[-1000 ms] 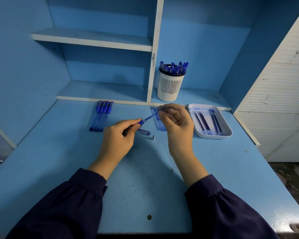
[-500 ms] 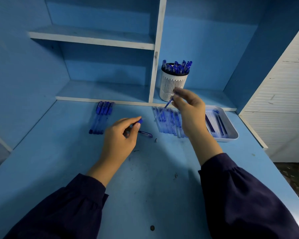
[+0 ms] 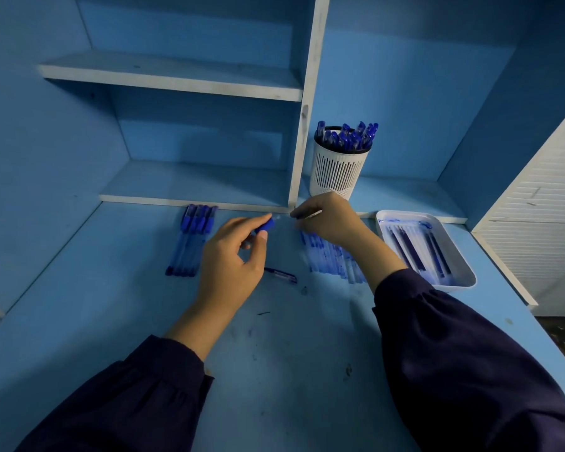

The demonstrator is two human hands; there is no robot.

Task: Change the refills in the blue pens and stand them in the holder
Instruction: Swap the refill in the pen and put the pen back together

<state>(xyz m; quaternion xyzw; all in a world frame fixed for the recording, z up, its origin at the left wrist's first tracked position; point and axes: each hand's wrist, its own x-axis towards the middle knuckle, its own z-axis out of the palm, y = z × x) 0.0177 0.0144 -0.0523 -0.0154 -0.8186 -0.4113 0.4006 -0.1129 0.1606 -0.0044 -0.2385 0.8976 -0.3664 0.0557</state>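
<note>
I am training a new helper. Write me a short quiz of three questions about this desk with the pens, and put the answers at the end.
1. True or false: the white holder on the low shelf already has blue pens standing in it.
2. What lies in the white tray? A) thin refills B) scissors C) erasers
3. Which hand grips the blue pen part?
Key: 1 true. 2 A. 3 the left hand; the right hand pinches a single refill in its fingers.
</note>
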